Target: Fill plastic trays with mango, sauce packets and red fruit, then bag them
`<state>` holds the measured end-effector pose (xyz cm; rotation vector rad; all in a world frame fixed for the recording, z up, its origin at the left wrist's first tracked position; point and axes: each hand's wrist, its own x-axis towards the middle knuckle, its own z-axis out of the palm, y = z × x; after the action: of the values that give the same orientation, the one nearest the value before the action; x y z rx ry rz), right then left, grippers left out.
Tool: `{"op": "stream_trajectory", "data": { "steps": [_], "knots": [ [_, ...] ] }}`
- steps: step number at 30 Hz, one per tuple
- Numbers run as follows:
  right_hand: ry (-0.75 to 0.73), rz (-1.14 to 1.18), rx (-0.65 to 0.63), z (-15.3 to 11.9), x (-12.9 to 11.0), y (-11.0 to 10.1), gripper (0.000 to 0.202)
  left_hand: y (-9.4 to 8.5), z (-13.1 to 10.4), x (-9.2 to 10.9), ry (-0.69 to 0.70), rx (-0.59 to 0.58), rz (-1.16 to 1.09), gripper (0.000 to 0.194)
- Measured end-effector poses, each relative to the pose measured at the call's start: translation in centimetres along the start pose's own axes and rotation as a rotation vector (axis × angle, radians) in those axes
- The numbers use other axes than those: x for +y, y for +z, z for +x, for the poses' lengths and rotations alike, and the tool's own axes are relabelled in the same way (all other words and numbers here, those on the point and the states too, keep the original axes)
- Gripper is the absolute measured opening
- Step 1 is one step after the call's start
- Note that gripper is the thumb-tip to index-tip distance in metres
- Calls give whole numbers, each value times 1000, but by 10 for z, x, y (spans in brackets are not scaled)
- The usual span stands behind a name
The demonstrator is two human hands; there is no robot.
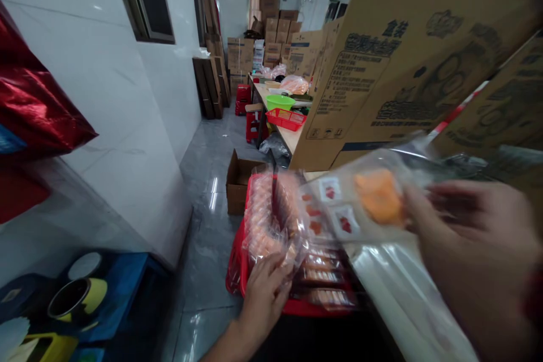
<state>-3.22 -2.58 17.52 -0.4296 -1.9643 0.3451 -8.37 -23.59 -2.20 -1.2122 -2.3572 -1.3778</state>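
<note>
My right hand (470,237), smeared by motion, grips the edge of a clear plastic packet (345,195). Inside the packet show an orange piece and small white sachets with red marks. My left hand (267,288) has its fingers curled over the near end of a clear-wrapped pack (265,215) of pinkish-orange pieces. That pack lies in a red plastic basket (297,309), beside a second similar pack (291,195). Lower in the basket, several flat packs (320,277) are stacked under my right hand's packet.
Large printed cardboard sheets (365,79) stand along the right. An open cardboard box (237,186) sits on the floor behind the basket. Farther back, a table carries a green bowl (280,103) and a red tray (286,119). A blue stool (123,300) holds a yellow cup (78,300).
</note>
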Motion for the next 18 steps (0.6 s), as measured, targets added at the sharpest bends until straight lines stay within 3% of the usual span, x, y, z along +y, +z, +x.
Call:
{"op": "stream_trajectory", "data": {
  "steps": [4, 8, 13, 18],
  "knots": [
    [-146, -107, -159, 20, -28, 85, 13, -2, 1, 1, 25, 9, 16, 42],
    [-182, -329, -416, 11, -28, 150, 17, -5, 2, 0, -13, -35, 25, 42],
    [-187, -451, -556, -13, -17, 195, 22, -2, 0, -6, 18, -26, 55, 42],
    [-165, -273, -697, -51, 1, 225, 34, 15, -6, -23, 92, 122, 107, 48]
  ]
}}
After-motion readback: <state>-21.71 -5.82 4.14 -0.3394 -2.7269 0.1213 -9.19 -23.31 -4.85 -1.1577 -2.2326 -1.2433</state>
